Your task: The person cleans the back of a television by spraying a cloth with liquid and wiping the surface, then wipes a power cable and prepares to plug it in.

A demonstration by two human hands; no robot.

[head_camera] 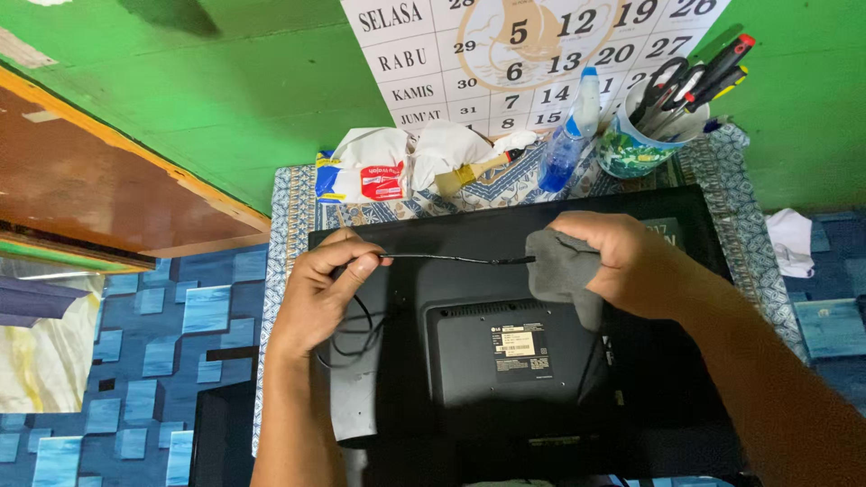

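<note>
A black flat monitor [469, 271] lies face down on a small table, its rear panel with a white label [517, 344] showing. My left hand [323, 290] pinches a thin black cable [451, 259] stretched taut over the monitor's back. My right hand [622, 263] grips a grey cloth [557, 269] wrapped around the other end of that stretch of cable. More of the cable loops down below my left hand [361, 338].
A blue patterned tablecloth [287, 216] covers the table. Along the back stand a white plastic bag [379, 164], a paintbrush [474, 171], a spray bottle [570, 131] and a cup [636, 149] holding scissors and screwdrivers. A calendar [514, 54] hangs on the green wall. A wooden door [99, 180] is at left.
</note>
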